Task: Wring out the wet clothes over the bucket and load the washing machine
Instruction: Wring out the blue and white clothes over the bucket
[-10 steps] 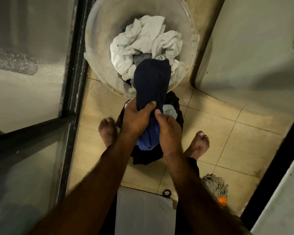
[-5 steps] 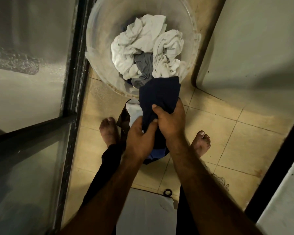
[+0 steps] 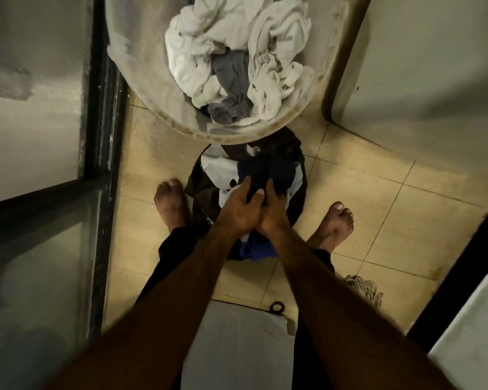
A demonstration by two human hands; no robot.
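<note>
Cloth [image 3: 271, 171], dark navy, is at frame centre, bunched over the bucket [image 3: 299, 192]. Both hands are on it. The left hand [image 3: 238, 211] has its fingers curled round the cloth from 7 o'clock, thumb across the top. The right hand [image 3: 275, 212] sits just beside it at 3 o'clock; the two hands touch and it also grips the cloth. A brighter blue part of the cloth [image 3: 255, 249] hangs below the wrists at 6 o'clock. Can't tell whether the cloth touches the bucket contents.

The bucket is dark and stands on the floor [image 3: 378, 198] between the bare feet, left foot [image 3: 169, 201] at its 9 o'clock, right foot [image 3: 335, 223] at its 4 o'clock. A pale cloth [image 3: 223, 168] lies inside at the 10 o'clock side.

The tub [image 3: 136, 52], clear plastic, is at 12 o'clock of the bucket, its near rim overlapping the bucket's far edge in view. It holds white clothes [image 3: 279, 40] piled around a grey cloth [image 3: 233, 77].

A white appliance [image 3: 420, 66] is at 2 o'clock of the frame, just beside the tub; can't tell if it's the washer. A glass door [image 3: 34, 130] with a dark frame fills the 9 o'clock side. A mop head [image 3: 364, 288] lies on the floor at 4 o'clock, near the right forearm. A small dark ring [image 3: 276, 307] is at 6 o'clock between the arms.
</note>
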